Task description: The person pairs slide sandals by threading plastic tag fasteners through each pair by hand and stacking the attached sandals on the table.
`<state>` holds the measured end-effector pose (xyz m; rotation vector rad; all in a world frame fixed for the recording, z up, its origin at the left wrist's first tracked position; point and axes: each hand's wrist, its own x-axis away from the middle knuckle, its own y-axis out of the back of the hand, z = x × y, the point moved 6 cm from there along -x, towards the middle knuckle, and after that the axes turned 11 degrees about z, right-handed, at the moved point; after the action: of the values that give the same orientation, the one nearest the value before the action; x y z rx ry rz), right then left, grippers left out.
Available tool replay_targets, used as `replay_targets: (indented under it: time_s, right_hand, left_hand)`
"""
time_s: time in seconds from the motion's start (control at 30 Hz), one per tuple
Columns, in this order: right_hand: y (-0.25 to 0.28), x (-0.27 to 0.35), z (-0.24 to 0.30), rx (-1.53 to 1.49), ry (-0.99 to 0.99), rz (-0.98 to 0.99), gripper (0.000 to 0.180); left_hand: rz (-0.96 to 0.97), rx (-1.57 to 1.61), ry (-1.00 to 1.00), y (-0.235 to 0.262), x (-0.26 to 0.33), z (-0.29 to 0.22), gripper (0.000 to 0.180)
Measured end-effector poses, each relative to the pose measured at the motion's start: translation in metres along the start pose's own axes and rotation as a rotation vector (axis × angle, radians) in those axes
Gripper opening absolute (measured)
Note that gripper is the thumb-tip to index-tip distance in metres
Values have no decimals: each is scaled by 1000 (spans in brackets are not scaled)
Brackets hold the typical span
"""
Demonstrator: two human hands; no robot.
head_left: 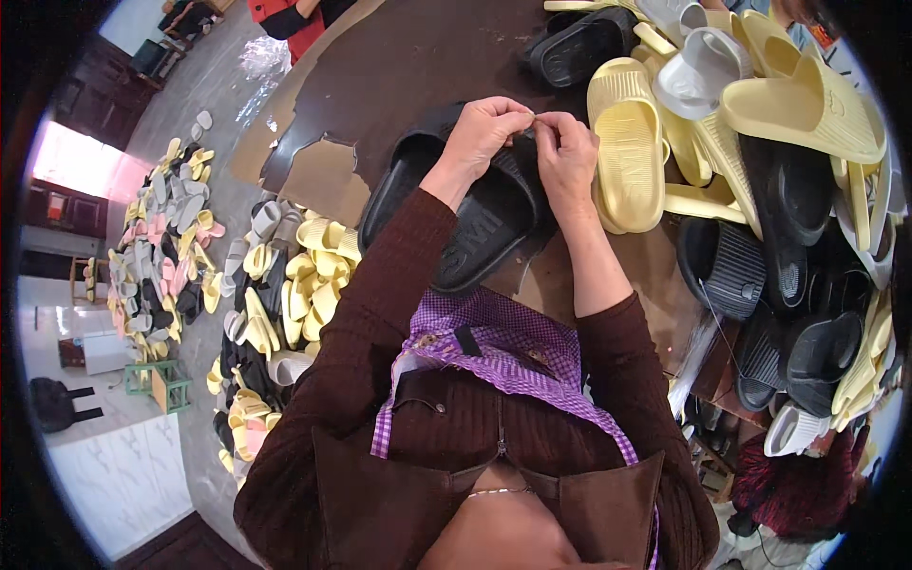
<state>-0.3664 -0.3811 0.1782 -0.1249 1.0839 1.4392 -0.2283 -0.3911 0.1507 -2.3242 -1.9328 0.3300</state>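
A pair of black slide sandals (pixel 480 249) lies in front of me on the brown-covered table (pixel 418 52). Over their far ends, my left hand (pixel 483 138) and my right hand (pixel 568 157) meet with fingertips pinched together. Whatever they hold between them is too small to make out. My wrists and forearms hide part of the sandals' straps. Just right of my right hand lies a pale yellow slide (pixel 629 152), sole down, its strap toward the far side.
Yellow, black and grey slides (pixel 807 109) are heaped along the table's right side. More slides (pixel 304 285) pile up on the floor at left, with a further heap (pixel 166 242) beyond. A green stool (pixel 160 385) stands there. A person in red (pixel 285 19) is at the far edge.
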Motion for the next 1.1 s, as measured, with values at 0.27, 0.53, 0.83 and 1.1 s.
replay_targets:
  time_s: [0.27,0.53,0.83,1.1]
  right_hand:
    - [-3,3,-30,-185,-165,23,15]
    - [-5,-1,-20,-309,-205,29,15]
    - [57,-4,82,-326,129,279,16]
    - [64,102,66,-149,-144,587,21]
  left_hand:
    - [-242,-286,-199,9,34,-38,23]
    - [-591,-1269,-183,95,185,-64,26]
    - [-452,-335,250,81,235,11,25]
    - [-157,260,407,18,230,33,22]
